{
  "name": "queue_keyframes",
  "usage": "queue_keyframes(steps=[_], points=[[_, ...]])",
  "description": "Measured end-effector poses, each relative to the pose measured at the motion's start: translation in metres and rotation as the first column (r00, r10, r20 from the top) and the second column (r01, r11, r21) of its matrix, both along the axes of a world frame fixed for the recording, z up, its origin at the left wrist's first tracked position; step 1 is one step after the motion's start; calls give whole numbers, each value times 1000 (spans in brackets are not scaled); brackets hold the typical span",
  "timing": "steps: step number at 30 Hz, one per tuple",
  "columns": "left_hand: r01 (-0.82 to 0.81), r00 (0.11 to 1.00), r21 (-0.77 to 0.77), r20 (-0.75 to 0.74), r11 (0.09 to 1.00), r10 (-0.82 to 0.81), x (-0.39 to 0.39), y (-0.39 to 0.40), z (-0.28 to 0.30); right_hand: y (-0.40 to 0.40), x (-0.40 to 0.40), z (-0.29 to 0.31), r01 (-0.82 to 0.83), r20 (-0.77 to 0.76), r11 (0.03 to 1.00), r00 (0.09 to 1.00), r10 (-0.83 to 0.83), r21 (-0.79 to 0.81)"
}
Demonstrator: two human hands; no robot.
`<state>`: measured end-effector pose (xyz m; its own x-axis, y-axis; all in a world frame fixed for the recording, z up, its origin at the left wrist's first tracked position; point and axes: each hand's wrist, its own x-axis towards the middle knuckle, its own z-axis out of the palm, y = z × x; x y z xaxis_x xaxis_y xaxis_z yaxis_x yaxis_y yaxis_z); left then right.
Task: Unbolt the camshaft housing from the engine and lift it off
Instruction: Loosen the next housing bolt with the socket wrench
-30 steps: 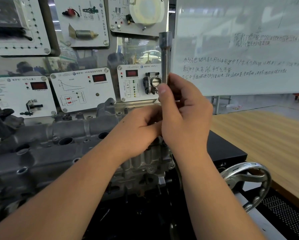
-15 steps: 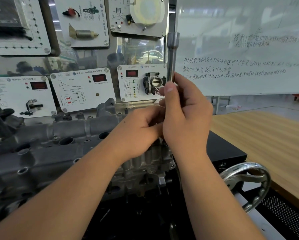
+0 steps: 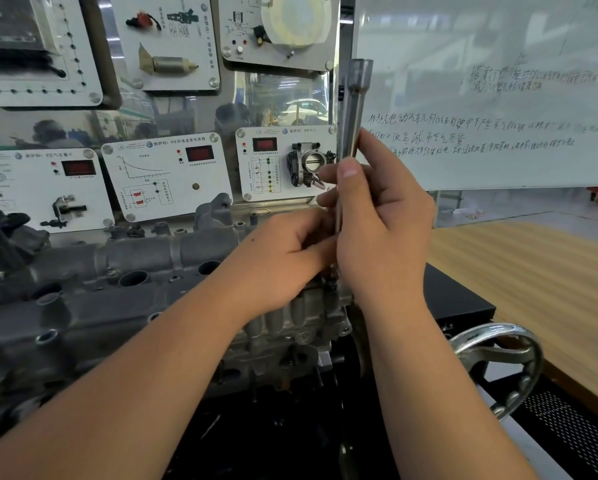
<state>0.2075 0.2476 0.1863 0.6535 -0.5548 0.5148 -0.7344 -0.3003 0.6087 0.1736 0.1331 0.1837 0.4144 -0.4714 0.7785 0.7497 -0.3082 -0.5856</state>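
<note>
While both forearms reach in from the near edge, the right hand wraps its grip around the shaft of the long socket wrench, thumb laid up along the bar, tool held nearly upright. The left hand sits just beside it, fingers curled toward the shaft's lower end; what they pinch is hidden behind the right hand, so cannot tell. Both hands work over the right end of the camshaft housing, which lies seated on the engine, not yet lifted. Chrome handwheel sits low right, wooden worktop beyond it. Further back: sensor display panels and a whiteboard. Judgement: a bolt at this end is being run out by hand. Risks: the socket could ride off the bolt head if the tall bar tilts, rounding the hex; a freed bolt could drop into an open bore of the housing; lifting with one bolt left in could crack the casting.
</note>
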Motion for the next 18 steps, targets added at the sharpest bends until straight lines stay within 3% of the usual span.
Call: queue_keyframes(steps=[8,13,18], points=[[-12,1000,-3,8,1000,12,-1,0,0,-1,0,-1,17,37,1000,999,-18,8],[-15,1000,32,1,999,15,-4,0,1,-3,0,1,16,23,995,1000,-14,-100],[-31,999,28,14,999,31,-3,0,1,-1,2,-1,-28,20,1000,999,28,0]])
